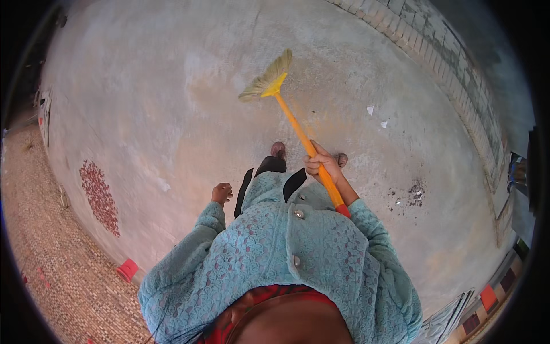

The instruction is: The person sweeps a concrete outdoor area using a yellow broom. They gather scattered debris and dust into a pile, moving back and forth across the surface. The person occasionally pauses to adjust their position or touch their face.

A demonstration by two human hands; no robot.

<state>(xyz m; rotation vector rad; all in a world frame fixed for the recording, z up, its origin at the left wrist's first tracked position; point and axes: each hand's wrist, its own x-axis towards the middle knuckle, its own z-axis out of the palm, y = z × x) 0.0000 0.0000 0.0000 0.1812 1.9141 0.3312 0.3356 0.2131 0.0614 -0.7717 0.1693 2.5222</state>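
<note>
A broom [297, 122] with an orange handle, a yellow collar and a fan of greenish-tan bristles slants across the concrete floor [189, 63] ahead of me. My right hand [322, 162] is wrapped round the upper part of its handle. The handle's red end lies close to my light blue coat. The bristles spread over the floor ahead and slightly left of my feet. Hanging by my left side, my left hand [222, 194] holds nothing, its fingers loosely bent and apart. Two white scraps [377, 116] lie on the floor to the right of the broom.
To the right is a patch of small dark debris [417, 192]. Small dark red pieces [98, 198] are spread on the floor at left. A red container [127, 269] stands near the brick paving [74, 269]. A low brick border [424, 49] runs along the far right.
</note>
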